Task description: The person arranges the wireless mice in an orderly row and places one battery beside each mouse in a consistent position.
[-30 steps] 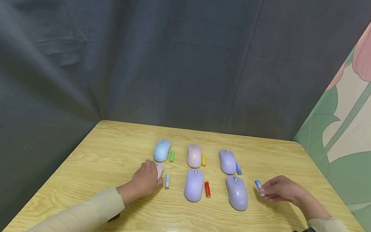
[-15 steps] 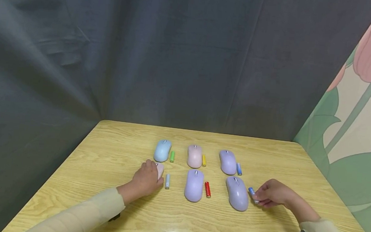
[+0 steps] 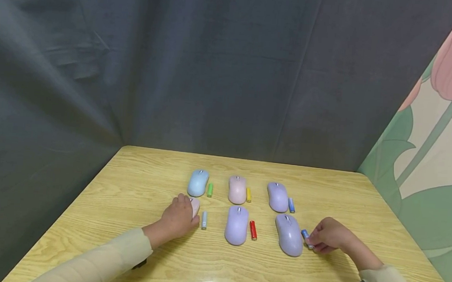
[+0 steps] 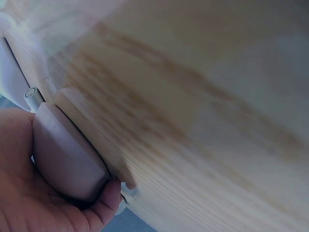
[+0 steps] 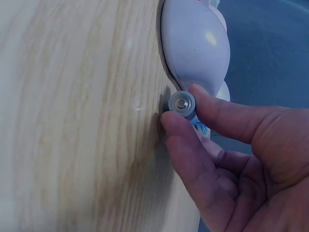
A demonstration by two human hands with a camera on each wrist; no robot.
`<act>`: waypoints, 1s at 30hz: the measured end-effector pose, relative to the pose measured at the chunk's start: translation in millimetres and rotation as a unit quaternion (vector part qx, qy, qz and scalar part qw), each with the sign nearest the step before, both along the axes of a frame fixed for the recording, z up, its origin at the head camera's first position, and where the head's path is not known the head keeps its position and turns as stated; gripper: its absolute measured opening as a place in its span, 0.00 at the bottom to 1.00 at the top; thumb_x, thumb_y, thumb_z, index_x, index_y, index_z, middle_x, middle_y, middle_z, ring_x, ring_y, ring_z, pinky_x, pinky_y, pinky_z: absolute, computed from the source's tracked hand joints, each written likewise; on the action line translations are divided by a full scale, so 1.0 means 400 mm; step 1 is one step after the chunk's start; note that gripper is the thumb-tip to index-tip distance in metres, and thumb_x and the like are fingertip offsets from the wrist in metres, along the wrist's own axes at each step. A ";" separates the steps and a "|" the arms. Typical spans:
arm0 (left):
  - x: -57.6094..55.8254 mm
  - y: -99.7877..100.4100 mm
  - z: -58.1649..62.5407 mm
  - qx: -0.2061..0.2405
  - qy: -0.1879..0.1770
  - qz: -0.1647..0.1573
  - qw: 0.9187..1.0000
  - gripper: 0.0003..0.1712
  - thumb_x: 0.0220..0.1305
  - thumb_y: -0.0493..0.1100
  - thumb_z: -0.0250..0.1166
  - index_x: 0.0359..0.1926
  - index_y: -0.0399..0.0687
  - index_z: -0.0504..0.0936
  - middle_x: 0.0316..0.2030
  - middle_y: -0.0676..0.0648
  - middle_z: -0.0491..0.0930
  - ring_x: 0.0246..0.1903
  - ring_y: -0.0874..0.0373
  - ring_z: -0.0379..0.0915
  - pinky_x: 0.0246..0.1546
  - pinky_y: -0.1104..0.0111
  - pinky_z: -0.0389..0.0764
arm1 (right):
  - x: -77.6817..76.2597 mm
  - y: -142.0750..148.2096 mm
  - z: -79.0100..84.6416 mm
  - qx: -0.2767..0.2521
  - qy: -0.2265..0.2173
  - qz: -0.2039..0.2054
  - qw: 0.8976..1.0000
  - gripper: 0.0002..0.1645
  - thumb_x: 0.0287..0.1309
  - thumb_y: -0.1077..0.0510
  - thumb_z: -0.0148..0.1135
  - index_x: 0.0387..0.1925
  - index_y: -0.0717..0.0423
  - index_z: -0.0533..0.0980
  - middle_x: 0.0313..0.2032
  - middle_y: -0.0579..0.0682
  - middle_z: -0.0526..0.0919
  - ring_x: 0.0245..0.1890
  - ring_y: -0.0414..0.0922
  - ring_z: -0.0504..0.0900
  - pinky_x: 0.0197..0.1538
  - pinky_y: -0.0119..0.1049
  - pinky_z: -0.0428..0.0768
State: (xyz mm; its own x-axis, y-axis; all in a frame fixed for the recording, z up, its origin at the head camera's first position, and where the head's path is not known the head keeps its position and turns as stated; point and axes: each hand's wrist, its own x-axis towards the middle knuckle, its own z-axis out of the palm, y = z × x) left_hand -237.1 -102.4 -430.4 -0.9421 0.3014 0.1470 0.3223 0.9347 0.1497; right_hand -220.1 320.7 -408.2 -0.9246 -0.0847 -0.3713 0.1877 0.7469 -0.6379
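My left hand (image 3: 177,216) grips a pale pink computer mouse (image 3: 194,205) at the front left of the table. In the left wrist view the thumb and a finger curl round the sides of this mouse (image 4: 70,150). A light blue battery (image 3: 204,220) lies just right of the thumb. At the front right, my right hand (image 3: 330,236) pinches a blue-and-white battery (image 3: 305,233) between thumb and fingertips, low over the wood. Its end faces the right wrist camera. Close to its left sits a greyish-purple mouse (image 3: 289,235).
A lilac mouse (image 3: 236,225) and a red battery (image 3: 253,230) lie front centre. Behind stand a blue mouse (image 3: 198,182) with a green battery (image 3: 210,190), a pink mouse (image 3: 237,190) with a yellow battery (image 3: 248,195), and a purple mouse (image 3: 277,197) with a blue battery (image 3: 291,205).
My right hand has moved left and slightly toward the front edge with the blue-and-white battery, bringing it beside the greyish-purple mouse. The left hand stays on the pink mouse.
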 end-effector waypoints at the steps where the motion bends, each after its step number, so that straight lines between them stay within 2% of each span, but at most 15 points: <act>1: 0.000 0.000 0.000 0.001 -0.001 0.000 1.000 0.29 0.62 0.48 0.62 0.42 0.20 0.68 0.30 0.39 0.63 0.28 0.52 0.63 0.21 0.65 0.75 | -0.001 -0.002 0.000 0.007 0.001 -0.001 1.000 0.11 0.54 0.61 0.71 0.27 0.64 0.77 0.22 0.50 0.80 0.23 0.44 0.81 0.30 0.40 0.82; 10: -0.005 -0.002 -0.005 0.001 0.001 -0.003 1.000 0.29 0.62 0.48 0.62 0.42 0.19 0.68 0.31 0.38 0.63 0.29 0.51 0.64 0.22 0.64 0.76 | 0.002 -0.025 0.010 0.046 0.005 -0.006 0.999 0.12 0.52 0.59 0.72 0.24 0.63 0.77 0.20 0.50 0.79 0.22 0.43 0.79 0.29 0.39 0.82; 19: -0.005 -0.002 -0.005 -0.001 0.006 -0.008 1.000 0.28 0.62 0.47 0.62 0.41 0.19 0.68 0.30 0.38 0.63 0.28 0.51 0.64 0.21 0.65 0.76 | 0.003 -0.027 0.011 0.055 0.003 -0.001 0.998 0.12 0.53 0.60 0.71 0.22 0.62 0.77 0.19 0.50 0.79 0.21 0.43 0.79 0.28 0.39 0.82; 30: -0.005 -0.002 -0.003 0.020 -0.031 -0.004 0.999 0.30 0.64 0.46 0.59 0.45 0.16 0.67 0.33 0.36 0.63 0.32 0.48 0.65 0.26 0.59 0.77 | 0.010 -0.024 0.016 0.045 0.013 0.009 0.999 0.11 0.53 0.60 0.71 0.22 0.63 0.80 0.19 0.49 0.79 0.21 0.43 0.79 0.28 0.40 0.82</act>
State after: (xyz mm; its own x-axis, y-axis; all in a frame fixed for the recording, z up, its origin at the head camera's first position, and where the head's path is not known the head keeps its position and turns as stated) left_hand -239.0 -103.3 -431.7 -0.9474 0.3041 0.0994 0.3186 0.9251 0.2066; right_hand -216.2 311.3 -401.8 -0.9325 -0.0699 -0.3544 0.1575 0.8042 -0.5731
